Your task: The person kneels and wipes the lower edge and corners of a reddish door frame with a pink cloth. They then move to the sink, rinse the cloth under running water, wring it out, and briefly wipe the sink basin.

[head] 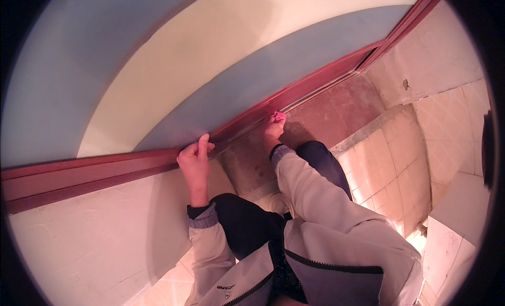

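A large door panel (221,65) with curved grey-blue and cream bands stands in front of me, edged by a dark red frame (90,168). My left hand (195,160) is at the frame's corner, thumb up and fingers curled against its edge; the fingertips are partly hidden. Low down to the right, my right hand (275,128) grips a small pink cloth (279,117). It presses the cloth near the door's bottom rail (300,91), beside a narrow metal track (319,91) at floor level.
Reddish-brown threshold tiles (335,108) run along the door, bordered by a rough stone edge (365,130). Lower beige floor tiles (382,164) lie beyond. A pale wall (98,227) is on the left, and a white cabinet (453,223) stands at the right. My bent knees (323,164) are close to the threshold.
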`<control>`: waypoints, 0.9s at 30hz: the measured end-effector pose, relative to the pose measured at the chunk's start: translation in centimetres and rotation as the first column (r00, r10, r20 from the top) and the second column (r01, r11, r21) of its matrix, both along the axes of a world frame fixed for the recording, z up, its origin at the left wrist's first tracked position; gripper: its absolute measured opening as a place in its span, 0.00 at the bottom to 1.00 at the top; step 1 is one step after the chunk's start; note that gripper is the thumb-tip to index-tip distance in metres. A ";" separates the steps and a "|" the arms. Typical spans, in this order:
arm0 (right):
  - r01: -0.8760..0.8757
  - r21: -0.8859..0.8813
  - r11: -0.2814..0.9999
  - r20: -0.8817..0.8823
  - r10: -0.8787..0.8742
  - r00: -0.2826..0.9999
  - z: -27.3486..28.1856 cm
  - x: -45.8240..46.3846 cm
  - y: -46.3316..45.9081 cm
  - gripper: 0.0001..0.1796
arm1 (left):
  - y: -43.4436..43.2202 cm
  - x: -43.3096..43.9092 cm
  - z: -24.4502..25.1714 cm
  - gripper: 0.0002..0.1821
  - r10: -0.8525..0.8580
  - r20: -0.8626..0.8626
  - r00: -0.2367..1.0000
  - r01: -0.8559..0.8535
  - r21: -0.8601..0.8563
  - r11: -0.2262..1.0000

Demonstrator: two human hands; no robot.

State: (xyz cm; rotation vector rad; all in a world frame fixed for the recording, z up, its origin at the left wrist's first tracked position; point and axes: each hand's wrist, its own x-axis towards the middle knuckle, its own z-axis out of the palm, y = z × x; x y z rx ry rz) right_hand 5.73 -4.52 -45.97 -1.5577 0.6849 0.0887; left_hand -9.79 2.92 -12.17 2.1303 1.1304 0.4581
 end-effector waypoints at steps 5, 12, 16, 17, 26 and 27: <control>-0.122 0.225 0.967 -0.294 0.186 0.938 -0.3 -5.0 2.5 0.20 | -0.1 0.1 0.0 0.22 -0.002 0.026 1.000 0.001 0.039 0.999; -0.966 -0.034 0.258 -0.137 0.956 0.260 -0.8 -9.0 0.3 0.19 | -0.1 -0.2 -0.1 0.23 -0.010 0.069 0.998 0.009 0.019 1.000; -0.677 0.065 0.733 -0.036 0.679 0.733 1.9 -2.4 -7.5 0.30 | 0.0 -0.4 -0.3 0.23 -0.008 0.080 0.997 0.005 0.031 0.999; -0.640 0.046 0.767 0.074 0.636 0.768 3.1 -0.2 -9.9 0.29 | 0.0 -0.3 -0.4 0.23 -0.012 0.087 0.996 0.009 0.029 1.000; -0.398 -0.616 0.680 -0.001 0.504 0.864 7.3 9.2 -11.6 0.21 | 0.2 -0.2 0.3 0.25 -0.009 -0.004 1.000 0.009 -0.024 1.000; -0.441 -0.613 0.656 -0.047 0.527 0.849 6.7 8.7 -10.9 0.21 | 0.2 -0.2 0.4 0.25 -0.010 -0.010 1.000 0.009 -0.022 1.000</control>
